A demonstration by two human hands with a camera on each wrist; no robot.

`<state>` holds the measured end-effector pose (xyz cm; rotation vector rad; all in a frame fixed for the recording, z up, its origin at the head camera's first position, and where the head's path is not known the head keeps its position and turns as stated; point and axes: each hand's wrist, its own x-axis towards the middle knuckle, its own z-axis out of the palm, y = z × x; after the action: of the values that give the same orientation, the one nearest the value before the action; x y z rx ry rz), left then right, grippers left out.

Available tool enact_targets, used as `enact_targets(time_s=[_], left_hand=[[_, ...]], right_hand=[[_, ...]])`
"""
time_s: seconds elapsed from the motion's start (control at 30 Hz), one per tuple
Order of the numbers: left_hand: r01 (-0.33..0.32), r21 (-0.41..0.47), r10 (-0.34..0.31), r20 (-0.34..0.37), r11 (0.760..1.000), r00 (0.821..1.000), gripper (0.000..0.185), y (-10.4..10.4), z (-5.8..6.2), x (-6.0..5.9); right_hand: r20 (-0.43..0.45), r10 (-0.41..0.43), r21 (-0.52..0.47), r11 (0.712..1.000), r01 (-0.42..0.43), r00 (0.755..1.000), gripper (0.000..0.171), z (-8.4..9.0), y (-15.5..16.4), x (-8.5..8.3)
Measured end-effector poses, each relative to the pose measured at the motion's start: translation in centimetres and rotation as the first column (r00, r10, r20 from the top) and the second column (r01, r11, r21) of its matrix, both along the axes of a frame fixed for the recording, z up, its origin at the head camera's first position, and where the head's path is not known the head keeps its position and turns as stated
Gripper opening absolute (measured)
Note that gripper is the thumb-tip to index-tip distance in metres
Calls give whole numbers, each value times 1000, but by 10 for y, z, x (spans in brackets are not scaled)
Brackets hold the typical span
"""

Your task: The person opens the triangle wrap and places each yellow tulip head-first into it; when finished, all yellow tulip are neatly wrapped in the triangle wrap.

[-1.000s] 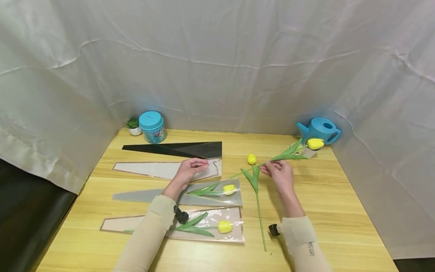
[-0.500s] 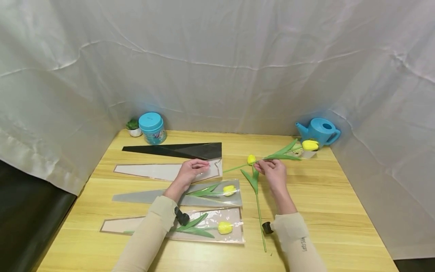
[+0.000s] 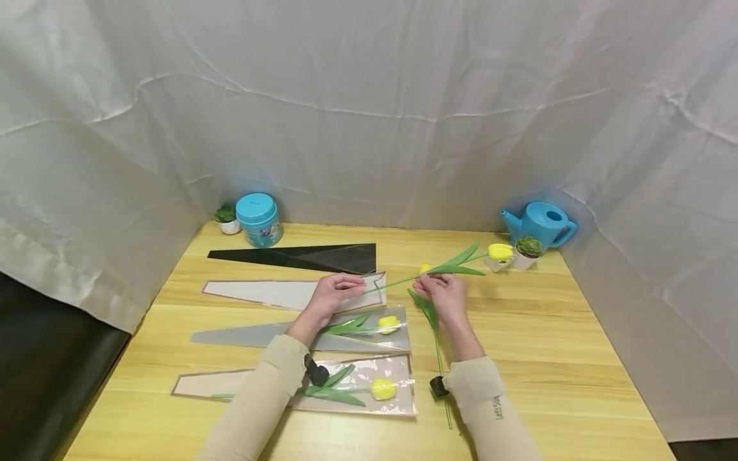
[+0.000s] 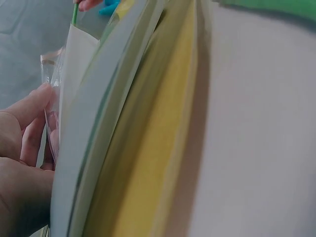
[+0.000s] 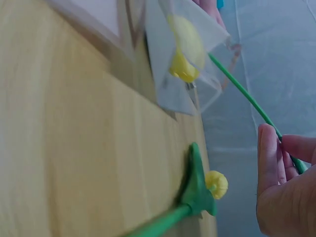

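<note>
Feeding tulip (image 3: 455, 264) stem toward sleeve (image 3: 288, 292) mouth: right hand (image 3: 442, 296) pinches stem, left hand (image 3: 331, 294) pinches sleeve edge open. Two tulips bagged near table's front edge; third not yet in.

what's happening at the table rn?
A person is sliding a yellow tulip stem-first toward the open end of a clear flower sleeve. The right hand pinches the stem; the left hand holds the sleeve's mouth. The stem tip is at the opening, with the bloom well outside. Two sleeved tulips lie nearer the person, one loose tulip lies under the right hand, and a black sleeve lies behind.
</note>
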<state>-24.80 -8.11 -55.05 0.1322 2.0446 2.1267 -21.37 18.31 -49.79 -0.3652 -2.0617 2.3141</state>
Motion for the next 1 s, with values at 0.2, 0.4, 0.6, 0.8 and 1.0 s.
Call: enact_targets(time_s=[0.2, 0.4, 0.6, 0.8, 1.0], left_hand=[[-8, 4, 8, 12, 1000, 1000, 28, 5, 1, 2], [-13, 12, 13, 8, 1000, 1000, 26, 9, -1, 1], [-20, -12, 20, 0, 1000, 1000, 26, 16, 1, -1], [-38, -7, 38, -16, 999, 999, 27, 21, 5, -1], [-45, -2, 45, -36, 999, 998, 26, 26, 6, 1]], right_hand=[[53, -11, -1, 1000, 12, 999, 30, -7, -12, 0], [73, 10, -24, 1000, -8, 997, 29, -11, -19, 0], [94, 4, -30, 1000, -1, 996, 28, -13, -23, -3], [98, 1, -29, 1000, 1, 995, 28, -14, -26, -3], [108, 13, -18, 1000, -11, 994, 27, -20, -32, -6]])
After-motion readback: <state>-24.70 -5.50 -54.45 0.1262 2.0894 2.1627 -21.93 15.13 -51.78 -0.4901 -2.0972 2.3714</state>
